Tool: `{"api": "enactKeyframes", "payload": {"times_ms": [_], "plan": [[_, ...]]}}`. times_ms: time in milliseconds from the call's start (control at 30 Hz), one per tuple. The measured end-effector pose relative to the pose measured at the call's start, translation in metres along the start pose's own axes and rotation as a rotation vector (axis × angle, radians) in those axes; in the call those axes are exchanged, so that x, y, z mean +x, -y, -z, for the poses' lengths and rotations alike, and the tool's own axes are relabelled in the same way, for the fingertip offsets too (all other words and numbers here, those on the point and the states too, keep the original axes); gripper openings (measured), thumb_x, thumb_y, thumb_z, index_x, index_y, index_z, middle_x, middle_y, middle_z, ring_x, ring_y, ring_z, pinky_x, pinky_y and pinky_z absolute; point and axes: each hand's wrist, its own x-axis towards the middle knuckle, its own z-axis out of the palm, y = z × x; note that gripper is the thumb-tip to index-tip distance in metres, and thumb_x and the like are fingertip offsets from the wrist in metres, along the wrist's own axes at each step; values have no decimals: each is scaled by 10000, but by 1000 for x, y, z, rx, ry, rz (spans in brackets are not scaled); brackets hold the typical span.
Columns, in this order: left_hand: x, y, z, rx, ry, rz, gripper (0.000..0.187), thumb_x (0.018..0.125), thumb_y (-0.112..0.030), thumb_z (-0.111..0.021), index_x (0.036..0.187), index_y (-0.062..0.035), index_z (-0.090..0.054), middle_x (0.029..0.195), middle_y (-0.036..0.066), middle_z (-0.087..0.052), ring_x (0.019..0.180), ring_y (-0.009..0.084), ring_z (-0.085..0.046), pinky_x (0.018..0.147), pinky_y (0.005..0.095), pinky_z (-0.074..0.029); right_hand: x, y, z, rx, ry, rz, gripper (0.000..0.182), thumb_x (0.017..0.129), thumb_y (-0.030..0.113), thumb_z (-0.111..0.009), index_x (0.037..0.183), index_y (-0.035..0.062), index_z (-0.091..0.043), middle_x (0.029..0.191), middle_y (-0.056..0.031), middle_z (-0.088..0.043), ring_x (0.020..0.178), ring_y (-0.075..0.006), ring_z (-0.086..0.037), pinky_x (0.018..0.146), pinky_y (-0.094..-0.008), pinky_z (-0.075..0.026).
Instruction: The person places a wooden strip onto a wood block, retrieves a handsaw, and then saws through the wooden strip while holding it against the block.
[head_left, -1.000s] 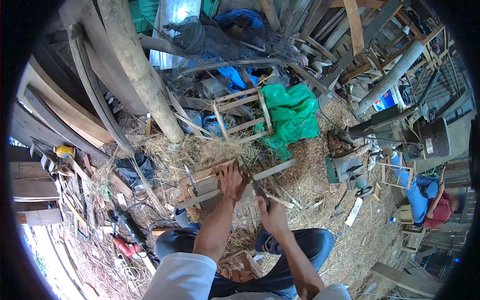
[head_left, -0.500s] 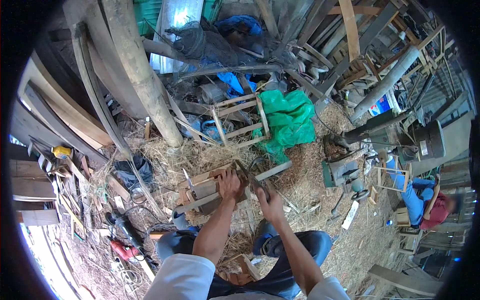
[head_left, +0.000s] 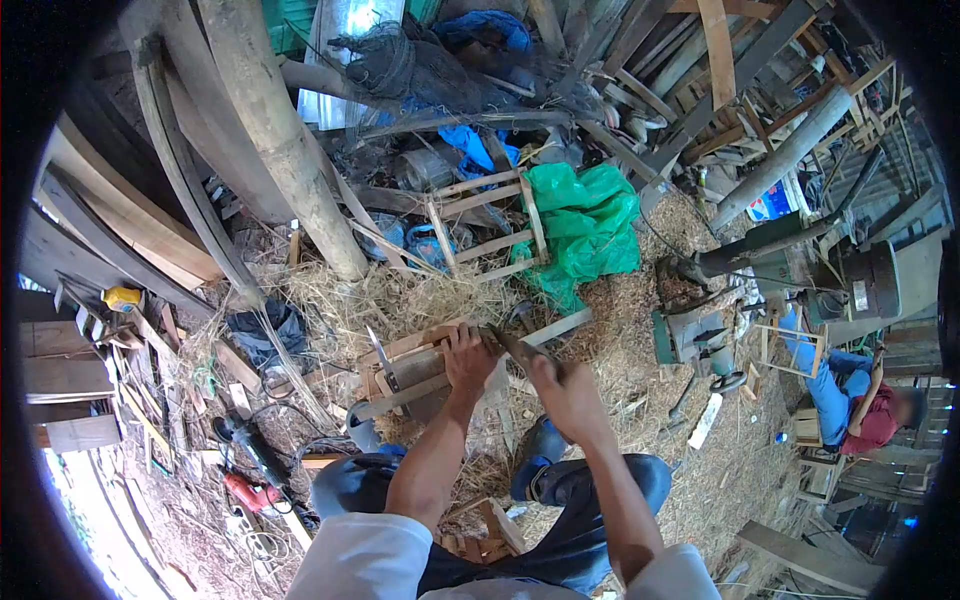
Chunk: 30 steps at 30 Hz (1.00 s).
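Note:
My right hand [head_left: 572, 400] is closed around the handle of a dark, flat-bladed hand tool [head_left: 515, 346]. I cannot make out whether it is a saw or a long knife. The blade reaches up and left to the wood beside my left hand [head_left: 470, 362]. That hand's fingers are bent over a wooden piece [head_left: 436, 340], pressing it from above. Below it a long wooden strip [head_left: 400, 396] runs crosswise, with its pale end [head_left: 560, 326] to the right. A pointed metal blade with a dark handle [head_left: 383, 360] stands left of my left hand.
A small wooden frame [head_left: 485, 207] and green plastic sheeting [head_left: 590, 215] lie ahead. Power tools [head_left: 250, 490] with cords are at lower left. A vise-like machine [head_left: 690, 335] stands right. Another person [head_left: 850, 400] sits at far right. Straw and shavings cover the ground.
My right hand has moved slightly right and down with the tool, and its blade lies at a flatter angle. My left hand stays on the wood. The view has shifted slightly.

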Motion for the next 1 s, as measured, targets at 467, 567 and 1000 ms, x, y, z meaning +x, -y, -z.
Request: {"api": "enactKeyframes", "payload": {"times_ms": [467,567,1000], "plan": [[14,13,-30,135,-134,-12,364,890,-277,-541,1143,-26,-615,1239,133,-530,1178,317,-459,988,476,-362,-24,-91,-54,70,-123,350,425,959,306,-532,777,-66,-626,653,-277,-585,676,-481,-596,604,-471,-468],[7,2,-4,41,-52,-8,367,879,-272,-551,1152,-34,-611,1217,124,-535,1159,315,-459,974,480,-360,-28,-31,-15,-55,-25,193,437,954,289,-530,768,-96,-623,670,-323,-581,698,-510,-596,626,-523,-473],[-14,10,-13,70,-115,-55,437,888,-398,-551,1123,-33,-606,1185,131,-543,1198,331,-444,1008,508,-349,56,-20,-73,-187,-70,193,487,938,363,-543,807,-99,-630,643,-278,-594,669,-449,-632,598,-464,-480]]}}
